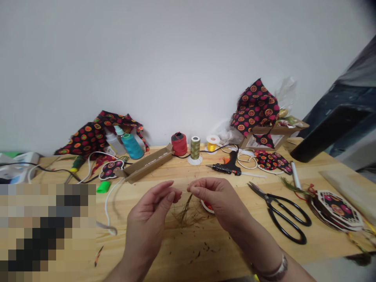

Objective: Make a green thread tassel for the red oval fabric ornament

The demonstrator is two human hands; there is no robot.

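Over the middle of the wooden table, my left hand (151, 215) is closed, thumb against curled fingers, on a fine thread that stretches across to the right. My right hand (216, 197) pinches a small bunch of olive threads (187, 207) between thumb and fingertips; the loose strands hang down in the gap between both hands. Partly hidden under the right hand is a red piece with a white rim (207, 206). To the right of it lie black-handled scissors (274, 207), blades slightly apart.
Behind my hands stand red (179, 145), olive (195, 148) and yellow (212, 145) spools, with a glue gun (227, 166) nearby. At left are a long cardboard box (149, 162), a teal thread cone (132, 147) and patterned fabric (85, 137). Octagonal fabric-covered pieces (337, 209) lie right. A person stands at far right.
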